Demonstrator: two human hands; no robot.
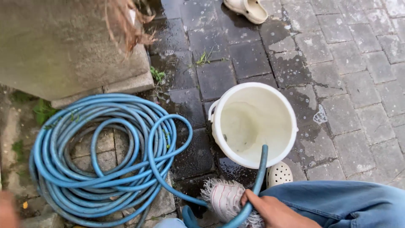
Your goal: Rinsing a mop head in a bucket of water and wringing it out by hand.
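Gripping blue hose [101, 169]: right hand [274, 211] | left hand [8, 209] blurred, unclear | bucket [253, 124], mop [225, 198] beside

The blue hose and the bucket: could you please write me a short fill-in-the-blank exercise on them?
1. The right hand grips a hose coloured ____.
2. The hose's end points into a white ____.
3. Most of the hose lies in a ____ on the paving.
4. A mop head with ____ stripes lies beside the hand.

Missing words: blue; bucket; coil; red

Blurred left hand [7, 209], edge-cut
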